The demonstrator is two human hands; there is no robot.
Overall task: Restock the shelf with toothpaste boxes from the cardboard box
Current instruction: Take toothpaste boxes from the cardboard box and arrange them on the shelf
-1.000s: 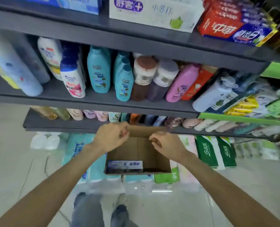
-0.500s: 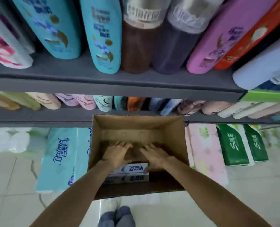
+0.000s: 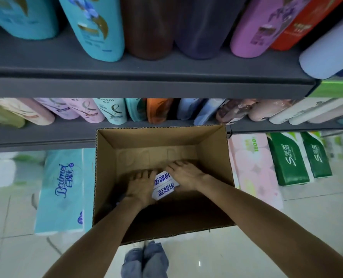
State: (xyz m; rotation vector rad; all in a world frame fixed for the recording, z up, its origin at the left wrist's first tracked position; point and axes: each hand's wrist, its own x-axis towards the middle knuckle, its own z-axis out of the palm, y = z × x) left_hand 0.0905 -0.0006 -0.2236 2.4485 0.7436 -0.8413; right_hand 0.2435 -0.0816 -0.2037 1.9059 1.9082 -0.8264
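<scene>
Fingers, both hands, inside the cardboard box (image 3: 104,177): I log the left hand (image 3: 141,186) lying over the near-left end of the toothpaste boxes (image 3: 164,185), fingers loosely spread and bent down onto them; right hand (image 3: 183,174) on their right side, fingers curled along the far edge, thumb at the near edge, so it grips them; whether the left hand truly clasps or merely rests I cannot tell; toothpaste boxes, white with blue lettering, two faces showing, lie tilted on the bottom of the carton between the two hands; carton open-topped, brown, standing on the pale tiled floor (image 3: 226,257); my own legs in blue trousers (image 3: 144,259) at its near wall; left of the carton, touching or just beside it, a turquoise tissue pack (image 3: 62,189); right of it, a pink tissue pack (image 3: 253,169), then two green tissue packs (image 3: 301,157); behind the carton, lower grey shelf (image 3: 46,135) with a row of bottles lying end-on; farther and above, upper grey shelf (image 3: 146,77) carrying teal bottles (image 3: 98,31), a brown bottle (image 3: 148,33), a dark purple bottle (image 3: 200,31) and a lilac bottle (image 3: 255,31).
</scene>
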